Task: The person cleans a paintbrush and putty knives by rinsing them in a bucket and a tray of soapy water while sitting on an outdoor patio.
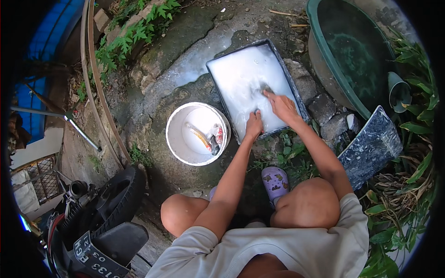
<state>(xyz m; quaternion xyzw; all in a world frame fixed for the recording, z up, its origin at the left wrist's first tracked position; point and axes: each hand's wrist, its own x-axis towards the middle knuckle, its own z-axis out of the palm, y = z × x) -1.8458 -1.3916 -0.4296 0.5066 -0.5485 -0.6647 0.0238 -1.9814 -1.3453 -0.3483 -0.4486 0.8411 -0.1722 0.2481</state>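
A dark rectangular tray (215, 88) holds milky white, sudsy liquid. My right hand (281, 106) reaches over it with the index finger stretched to a small dark item (266, 87) partly in the suds; whether the fingers grip it I cannot tell. My left hand (255, 123) is at the tray's near side, fingers bent, with a small dark thing at its fingertips, too unclear to name. Left of the tray stands a round white bucket (170, 139). Inside lie a yellow and red item (199, 136) and a crumpled plastic packet (217, 133).
A large green tub (321, 52) of water stands at the upper right, a small pail (399, 92) by its rim. Rocks (323, 107) and a speckled dark panel (370, 149) lie to the right. A motorcycle (104, 215) is at the lower left; plants grow at both sides.
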